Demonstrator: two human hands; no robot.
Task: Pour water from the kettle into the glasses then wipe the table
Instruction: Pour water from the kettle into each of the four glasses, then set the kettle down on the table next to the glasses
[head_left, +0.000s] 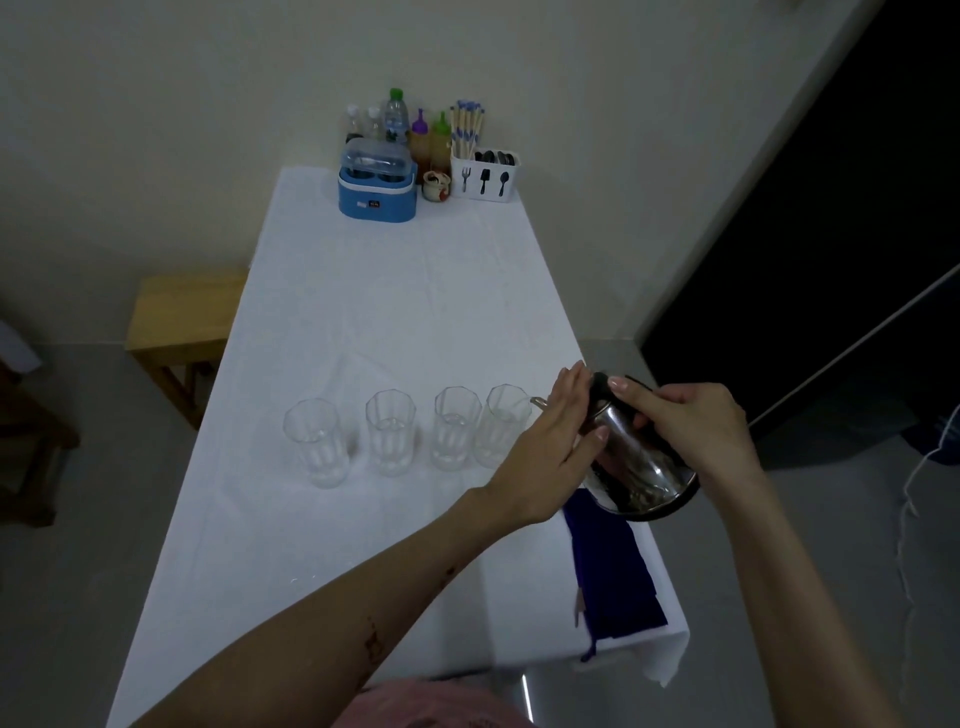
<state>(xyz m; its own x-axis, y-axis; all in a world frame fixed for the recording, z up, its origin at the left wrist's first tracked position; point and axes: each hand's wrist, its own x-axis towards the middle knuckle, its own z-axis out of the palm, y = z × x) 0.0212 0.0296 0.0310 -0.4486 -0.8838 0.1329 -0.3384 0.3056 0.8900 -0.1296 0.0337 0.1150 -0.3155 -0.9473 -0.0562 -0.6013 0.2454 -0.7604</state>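
A shiny steel kettle with a black lid and base is tilted to the left above the table's right edge, its spout over the rightmost glass. My right hand grips the kettle's black handle from above. My left hand lies flat with straight fingers against the kettle's left side and lid. Several clear glasses stand in a row on the white tablecloth: the far-left glass, then one, then another. A dark blue cloth lies below the kettle near the table's right edge.
At the table's far end stand a blue container, bottles, sauce bottles, a small jar and a white cutlery holder. A wooden stool is left of the table. A dark doorway is to the right.
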